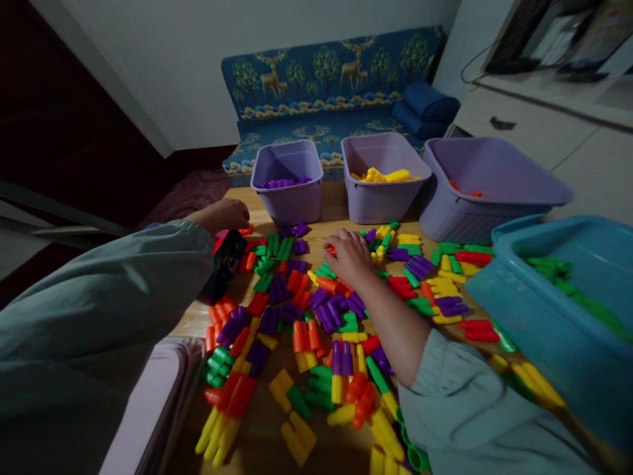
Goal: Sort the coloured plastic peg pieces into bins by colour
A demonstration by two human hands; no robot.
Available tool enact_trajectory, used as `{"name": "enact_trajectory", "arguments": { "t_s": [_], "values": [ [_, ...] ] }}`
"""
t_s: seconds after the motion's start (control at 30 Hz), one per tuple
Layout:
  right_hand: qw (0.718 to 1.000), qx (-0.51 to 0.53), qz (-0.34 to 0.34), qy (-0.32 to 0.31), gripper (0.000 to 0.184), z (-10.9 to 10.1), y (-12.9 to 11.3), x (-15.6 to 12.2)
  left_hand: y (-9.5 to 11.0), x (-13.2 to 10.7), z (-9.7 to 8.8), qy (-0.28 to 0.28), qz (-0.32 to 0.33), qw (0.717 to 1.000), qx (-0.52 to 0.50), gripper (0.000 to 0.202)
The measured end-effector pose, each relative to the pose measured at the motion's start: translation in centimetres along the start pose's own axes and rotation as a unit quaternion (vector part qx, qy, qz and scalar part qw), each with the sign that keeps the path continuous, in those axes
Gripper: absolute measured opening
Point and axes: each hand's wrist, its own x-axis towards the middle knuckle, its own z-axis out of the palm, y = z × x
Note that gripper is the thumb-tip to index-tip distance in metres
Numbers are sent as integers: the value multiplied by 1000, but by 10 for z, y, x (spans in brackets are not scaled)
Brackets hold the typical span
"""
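Observation:
My left hand (225,216) is at the far left side of the table, fingers curled; what they hold, if anything, is hidden. Just below it lies a dark item with a patterned front (230,254). Over the middle of the table, my right hand (349,256) has its fingers bent around an orange plastic building piece (331,251), of which a small part shows. Spread around both hands are tube-shaped building pieces in purple (329,312), green (284,249), yellow (299,439) and orange (237,396), some joined together.
Along the back stand a lilac bin (297,201) with purple pieces, another lilac bin (373,201) with yellow ones and a larger one (455,218) with red ones. A teal tub (539,316) at right holds green pieces. Stacked lids (148,396) lie at left.

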Motion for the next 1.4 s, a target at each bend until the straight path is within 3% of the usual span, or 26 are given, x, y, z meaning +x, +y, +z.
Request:
{"name": "enact_trajectory", "arguments": {
  "t_s": [0.2,0.33,0.43,0.57,0.73,0.83,0.9,1.0,1.07,1.17,1.23,1.3,1.4],
  "values": [
    [1000,-3,-2,5,15,2,1,0,-13,31,23,-124,-52,988,71,62],
    [1000,1,-5,2,15,2,1,0,-14,44,38,-181,-39,979,91,51],
    [1000,3,-5,-1,15,2,1,0,-5,43,42,-162,-22,982,99,48],
    [1000,1,-4,3,14,3,1,0,19,23,31,-107,24,991,70,53],
    [1000,1,-5,3,16,3,1,0,65,-23,-1,-65,53,996,24,50],
    [1000,-14,-4,0,18,1,1,-1,94,-48,-18,-50,108,991,-68,52],
    [1000,-20,-8,-5,19,0,1,-1,110,-59,-26,-103,184,960,-182,58],
    [1000,-10,-7,-12,20,-1,2,-1,120,-65,-29,-177,264,889,-330,59],
    [1000,-5,-8,-15,20,-1,3,-1,120,-62,-23,-136,241,893,-355,54],
    [1000,-2,-10,-16,18,-1,3,0,114,-52,-3,-6,143,956,-255,50],
    [1000,6,-7,-11,16,-1,3,0,112,-48,15,32,102,979,-174,55],
    [1000,16,-7,-9,15,-1,3,0,115,-47,29,52,74,987,-131,59],
    [1000,20,-5,-11,15,-1,3,0,126,-51,37,89,72,984,-133,49]
  ]
}}
